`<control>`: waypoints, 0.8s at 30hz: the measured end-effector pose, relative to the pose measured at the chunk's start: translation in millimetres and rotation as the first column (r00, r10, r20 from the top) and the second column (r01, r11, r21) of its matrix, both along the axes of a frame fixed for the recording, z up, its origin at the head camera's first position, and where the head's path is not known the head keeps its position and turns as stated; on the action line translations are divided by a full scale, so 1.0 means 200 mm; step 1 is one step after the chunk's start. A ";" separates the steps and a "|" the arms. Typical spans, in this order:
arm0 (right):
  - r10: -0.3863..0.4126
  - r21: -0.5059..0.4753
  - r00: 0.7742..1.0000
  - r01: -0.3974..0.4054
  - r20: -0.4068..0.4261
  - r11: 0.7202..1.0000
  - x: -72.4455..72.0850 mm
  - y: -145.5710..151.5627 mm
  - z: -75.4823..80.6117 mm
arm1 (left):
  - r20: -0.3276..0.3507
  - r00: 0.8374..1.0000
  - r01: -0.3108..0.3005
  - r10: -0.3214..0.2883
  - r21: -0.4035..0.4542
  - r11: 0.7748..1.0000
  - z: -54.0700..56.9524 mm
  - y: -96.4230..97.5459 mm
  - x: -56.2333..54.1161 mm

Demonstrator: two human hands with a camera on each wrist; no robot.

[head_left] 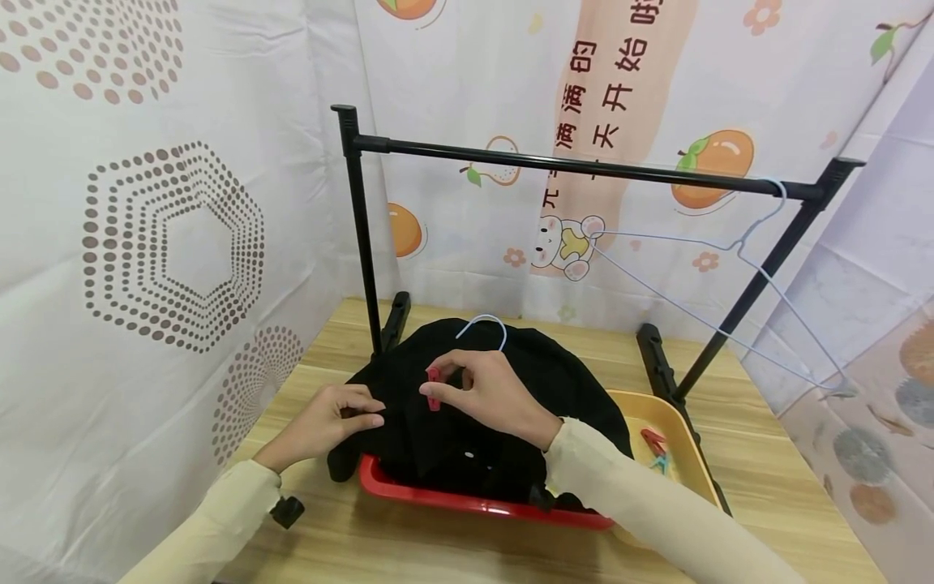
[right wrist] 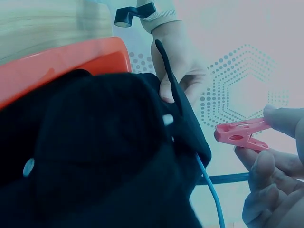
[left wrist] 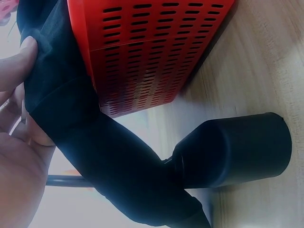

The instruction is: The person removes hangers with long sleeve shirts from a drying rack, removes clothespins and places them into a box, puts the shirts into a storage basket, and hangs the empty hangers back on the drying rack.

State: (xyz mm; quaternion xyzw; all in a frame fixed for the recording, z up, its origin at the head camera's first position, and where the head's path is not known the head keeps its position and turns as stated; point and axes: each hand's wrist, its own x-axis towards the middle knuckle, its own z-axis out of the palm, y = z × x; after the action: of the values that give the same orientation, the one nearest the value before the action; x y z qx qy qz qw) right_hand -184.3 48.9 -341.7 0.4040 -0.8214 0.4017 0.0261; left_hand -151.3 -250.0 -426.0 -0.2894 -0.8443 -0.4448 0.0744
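Observation:
A black buttoned shirt (head_left: 576,397) lies heaped over a red slotted basket (left wrist: 142,45), with a blue hanger's hook (head_left: 503,331) rising from it. My left hand (head_left: 324,426) pinches the shirt's fabric at its left side between thumb and fingers. Over the middle of the shirt, my right hand (head_left: 496,393) pinches a red clothespin (right wrist: 240,134) between thumb and fingers. In the right wrist view the clothespin is apart from the cloth, and white buttons (right wrist: 29,167) show on the shirt. The left wrist view shows a length of black cloth hanging beside the basket.
A black rack's crossbar (head_left: 511,156) spans behind the shirt. Another blue hanger (head_left: 660,238) hangs at its right end. At the right, a yellow tray (head_left: 700,454) holds a red clothespin (head_left: 653,440) and a teal one (head_left: 660,463). The rack's feet (head_left: 657,365) stand on the wooden table.

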 end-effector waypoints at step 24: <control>-0.118 -0.027 0.992 0.119 0.040 0.992 -0.04 0.26 -0.03 | 0.014 1.000 -0.015 0.015 0.001 1.000 0.01 -0.01 0.02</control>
State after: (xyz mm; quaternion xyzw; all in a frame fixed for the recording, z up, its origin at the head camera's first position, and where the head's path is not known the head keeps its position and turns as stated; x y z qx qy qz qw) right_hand -192.1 101.4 -347.5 0.3461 -0.8383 0.4193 0.0400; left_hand -147.8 -251.2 -424.4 -0.2799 -0.8467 -0.4468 0.0718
